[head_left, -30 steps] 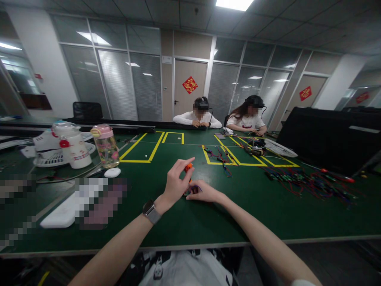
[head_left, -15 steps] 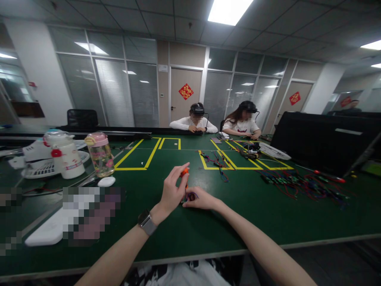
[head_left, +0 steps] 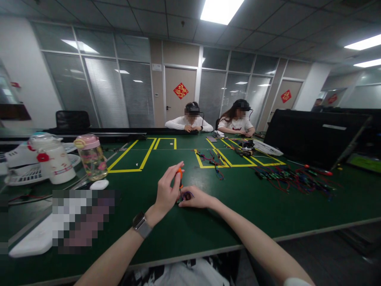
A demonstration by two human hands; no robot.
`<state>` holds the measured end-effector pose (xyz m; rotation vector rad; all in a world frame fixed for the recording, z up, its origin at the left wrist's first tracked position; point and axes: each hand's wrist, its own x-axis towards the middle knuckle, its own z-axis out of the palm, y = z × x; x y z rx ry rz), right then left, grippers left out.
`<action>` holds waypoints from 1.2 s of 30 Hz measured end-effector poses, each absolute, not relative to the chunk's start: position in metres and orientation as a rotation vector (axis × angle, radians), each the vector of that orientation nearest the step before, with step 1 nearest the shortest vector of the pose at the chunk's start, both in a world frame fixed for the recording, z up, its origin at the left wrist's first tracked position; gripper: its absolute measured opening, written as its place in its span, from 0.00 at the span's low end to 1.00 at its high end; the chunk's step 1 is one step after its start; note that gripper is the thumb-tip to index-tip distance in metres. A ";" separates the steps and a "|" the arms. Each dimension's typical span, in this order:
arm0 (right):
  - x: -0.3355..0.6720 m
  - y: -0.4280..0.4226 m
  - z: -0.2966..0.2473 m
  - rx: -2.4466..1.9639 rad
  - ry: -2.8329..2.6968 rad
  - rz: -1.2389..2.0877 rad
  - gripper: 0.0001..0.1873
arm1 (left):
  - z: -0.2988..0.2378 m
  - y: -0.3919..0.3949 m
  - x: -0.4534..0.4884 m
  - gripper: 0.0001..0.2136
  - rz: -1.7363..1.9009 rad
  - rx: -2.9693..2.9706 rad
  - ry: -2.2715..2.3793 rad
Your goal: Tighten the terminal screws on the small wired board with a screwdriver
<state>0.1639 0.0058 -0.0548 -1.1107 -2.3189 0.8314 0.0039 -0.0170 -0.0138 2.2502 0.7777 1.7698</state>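
Observation:
My left hand (head_left: 167,184), with a watch on its wrist, is closed around the orange handle of a screwdriver (head_left: 180,173). The screwdriver stands nearly upright, its shaft pointing down. At its lower end is a small green circuit board (head_left: 179,201) with dark, purplish wires (head_left: 188,194). Low over the green table (head_left: 214,230), my right hand (head_left: 197,197) pinches this board and its wires. Fingers cover most of the board, so I cannot tell whether the tip sits in a screw.
Wired circuit boards (head_left: 294,178) lie heaped at right, with several more (head_left: 212,159) inside yellow tape. A black monitor (head_left: 312,137) stands behind the heap. At left are a pink-lidded bottle (head_left: 91,159), a white jug (head_left: 55,161) and a white case (head_left: 99,184). Two people (head_left: 190,123) sit opposite.
The whole view has turned slightly to the right, so things appear farther left. Both hands keep their hold on the screwdriver and the board.

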 end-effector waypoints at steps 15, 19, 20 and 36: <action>0.165 0.006 -0.055 -1.113 -2.327 0.821 0.12 | -0.017 -0.016 0.004 0.18 1.685 2.242 0.728; 0.166 0.008 -0.058 -1.074 -2.336 0.802 0.12 | -0.015 -0.016 0.004 0.16 1.723 2.261 0.774; 0.167 0.009 -0.059 -1.070 -2.338 0.795 0.12 | -0.014 -0.017 0.004 0.16 1.751 2.281 0.790; 0.165 0.006 -0.054 -1.108 -2.368 0.787 0.12 | -0.013 -0.017 0.003 0.15 1.829 2.348 0.813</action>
